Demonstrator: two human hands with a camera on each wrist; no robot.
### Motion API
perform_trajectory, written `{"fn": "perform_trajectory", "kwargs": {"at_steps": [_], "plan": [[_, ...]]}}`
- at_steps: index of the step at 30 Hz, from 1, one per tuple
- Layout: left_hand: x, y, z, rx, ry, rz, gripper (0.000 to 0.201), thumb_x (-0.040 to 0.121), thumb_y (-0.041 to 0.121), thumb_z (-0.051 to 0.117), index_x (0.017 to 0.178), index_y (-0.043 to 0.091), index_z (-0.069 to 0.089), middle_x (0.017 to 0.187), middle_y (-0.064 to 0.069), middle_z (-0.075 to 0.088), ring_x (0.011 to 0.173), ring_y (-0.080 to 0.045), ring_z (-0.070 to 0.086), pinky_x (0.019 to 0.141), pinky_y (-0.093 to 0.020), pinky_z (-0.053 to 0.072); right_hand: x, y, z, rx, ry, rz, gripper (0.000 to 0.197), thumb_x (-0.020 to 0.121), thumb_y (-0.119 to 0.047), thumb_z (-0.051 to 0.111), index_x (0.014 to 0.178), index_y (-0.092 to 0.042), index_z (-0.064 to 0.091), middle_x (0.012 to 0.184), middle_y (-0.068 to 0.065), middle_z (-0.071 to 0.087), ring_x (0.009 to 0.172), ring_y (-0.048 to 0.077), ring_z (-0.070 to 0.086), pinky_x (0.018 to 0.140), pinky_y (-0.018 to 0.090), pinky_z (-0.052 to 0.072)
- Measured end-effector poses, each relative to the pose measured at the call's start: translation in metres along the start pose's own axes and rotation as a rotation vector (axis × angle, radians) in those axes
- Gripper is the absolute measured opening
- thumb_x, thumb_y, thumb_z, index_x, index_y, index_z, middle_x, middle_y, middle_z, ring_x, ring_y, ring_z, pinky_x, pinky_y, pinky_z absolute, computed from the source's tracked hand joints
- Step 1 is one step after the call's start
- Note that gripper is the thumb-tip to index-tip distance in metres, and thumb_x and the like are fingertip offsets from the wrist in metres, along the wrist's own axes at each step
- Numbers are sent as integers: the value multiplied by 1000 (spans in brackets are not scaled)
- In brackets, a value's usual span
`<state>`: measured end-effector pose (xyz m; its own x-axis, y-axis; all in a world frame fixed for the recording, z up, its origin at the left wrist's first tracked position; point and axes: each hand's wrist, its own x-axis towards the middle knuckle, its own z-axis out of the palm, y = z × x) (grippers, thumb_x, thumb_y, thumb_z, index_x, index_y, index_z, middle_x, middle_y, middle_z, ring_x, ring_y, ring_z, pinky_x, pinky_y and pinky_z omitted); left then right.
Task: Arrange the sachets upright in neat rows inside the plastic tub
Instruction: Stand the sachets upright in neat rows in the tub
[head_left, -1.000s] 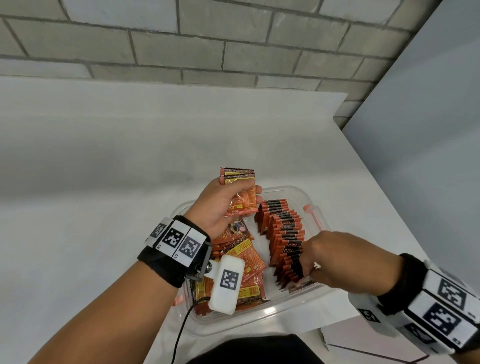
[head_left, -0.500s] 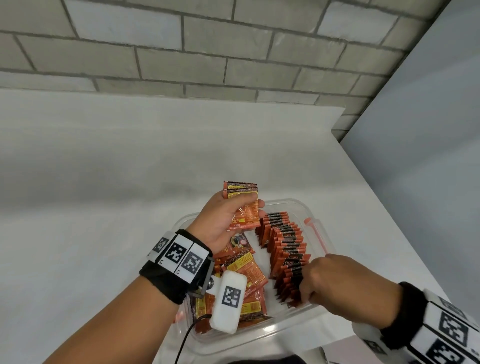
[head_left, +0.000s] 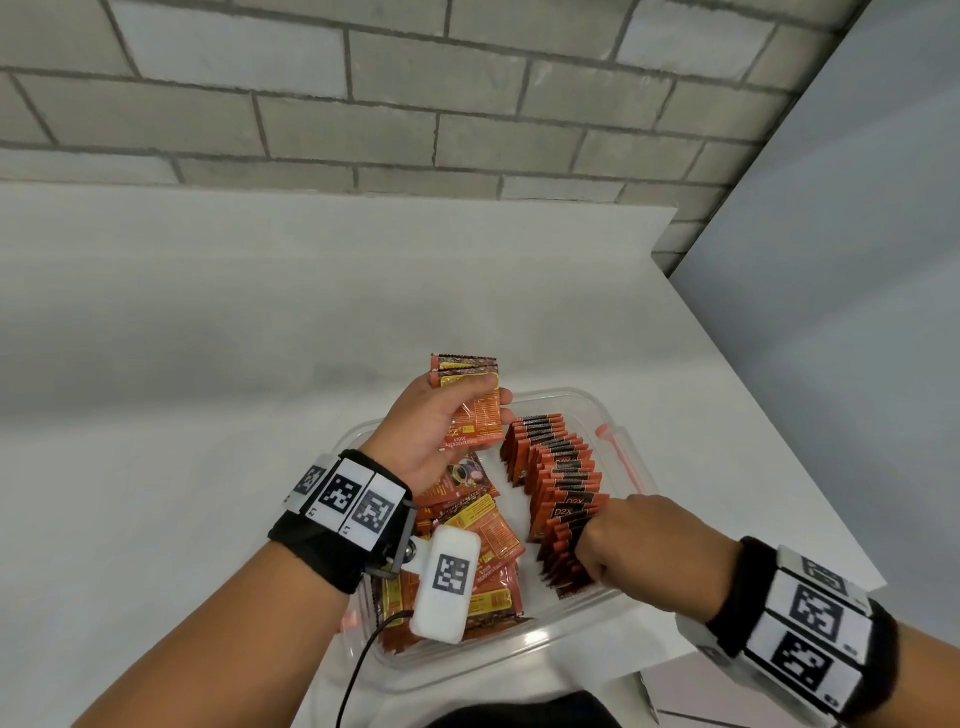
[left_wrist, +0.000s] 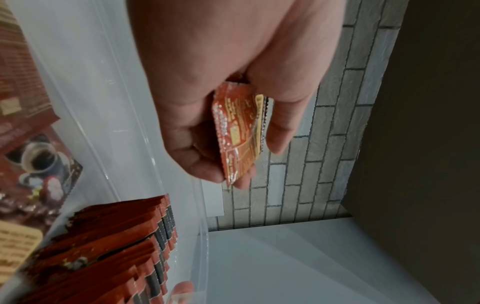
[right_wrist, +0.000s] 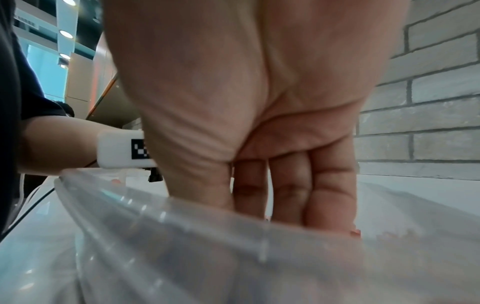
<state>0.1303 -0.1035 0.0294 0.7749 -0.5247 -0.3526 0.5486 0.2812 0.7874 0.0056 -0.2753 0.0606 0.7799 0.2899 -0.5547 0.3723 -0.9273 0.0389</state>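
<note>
A clear plastic tub (head_left: 571, 396) stands on the white table. Down its right half runs a row of upright orange sachets (head_left: 556, 467), seen from the side in the left wrist view (left_wrist: 116, 246). Loose sachets (head_left: 483, 519) lie heaped flat in the left half (left_wrist: 39, 160). My left hand (head_left: 483, 395) hovers over the tub's far left rim and grips a small stack of sachets (head_left: 465, 366) between thumb and fingers (left_wrist: 239, 123). My right hand (head_left: 602, 535) reaches into the near end of the row, fingers (right_wrist: 293, 197) straight and together, pointing down. The tub's wall (right_wrist: 182, 246) hides their tips.
An orange clip (head_left: 618, 452) sits on the tub's right rim. A white sensor box (head_left: 449, 587) with a black cable hangs under my left wrist, over the loose heap. A brick wall (head_left: 467, 104) stands behind, a grey panel (head_left: 831, 312) on the right, close to the table's right edge.
The head view has shifted a little. My right hand stays at the near end of the row and has pushed slightly further in. My left hand still holds its stack in the same place.
</note>
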Motion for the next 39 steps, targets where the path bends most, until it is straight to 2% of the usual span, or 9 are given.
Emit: {"fn": "perform_trajectory", "kwargs": {"at_steps": [3,8,16,22,26,29,32,35,39], "plan": [[-1,0,1,5,2,-1,11,90,15,60,100,11,63,85,-7,73,72,-17,71,64,-29,56,4,0,2,-44,-6,31,21,89,-7,46,71,-16,42,75,2,45,49,7,22,46,20,16],[0,0,0,-4,7,-12,14,90,15,60,103,10,62,86,-7,73,73,-18,70,64,-30,56,2,3,1,-25,12,81,47,88,-18,56,59,-24,19,65,-6,32,49,5,22,46,19,13],[1,1,1,-70,9,-40,13,93,6,49,104,5,56,84,-10,72,73,-20,70,59,-29,56,3,8,2,42,17,116,48,83,-22,64,59,-25,22,61,-11,29,50,3,25,47,20,19],[0,1,2,-105,13,-64,17,94,3,43,109,4,52,85,-12,72,74,-24,71,60,-32,57,0,15,1,189,20,116,40,80,-31,68,60,-25,34,64,-12,40,54,3,36,50,19,26],[-2,2,4,-97,-10,-85,15,95,2,48,108,5,52,99,-19,68,86,-30,71,71,-37,58,-3,25,-4,348,119,143,25,83,-36,69,70,-26,50,68,-9,56,62,7,52,56,19,36],[-3,0,4,-46,-34,-72,16,92,3,53,107,6,56,94,-14,72,85,-26,71,74,-40,59,-6,34,-11,445,233,163,14,88,-36,65,84,-23,60,71,-13,59,58,0,55,55,13,38],[-5,-1,5,63,-72,-49,12,91,6,56,101,10,62,88,-8,74,80,-20,71,75,-38,58,-5,38,-18,657,408,190,17,88,-36,63,100,-24,62,75,-13,61,58,-6,56,56,11,41],[-8,-1,10,173,-110,-6,15,86,12,62,101,12,64,90,-6,74,81,-19,70,72,-35,58,2,34,-29,872,557,218,29,87,-42,62,113,-33,53,87,-12,63,66,3,60,61,11,44],[-11,0,19,237,-148,46,37,73,22,70,108,10,66,95,-8,73,85,-21,69,70,-33,56,18,27,-40,1091,608,209,37,86,-37,64,120,-31,52,91,-8,65,68,11,65,65,31,54]]}}
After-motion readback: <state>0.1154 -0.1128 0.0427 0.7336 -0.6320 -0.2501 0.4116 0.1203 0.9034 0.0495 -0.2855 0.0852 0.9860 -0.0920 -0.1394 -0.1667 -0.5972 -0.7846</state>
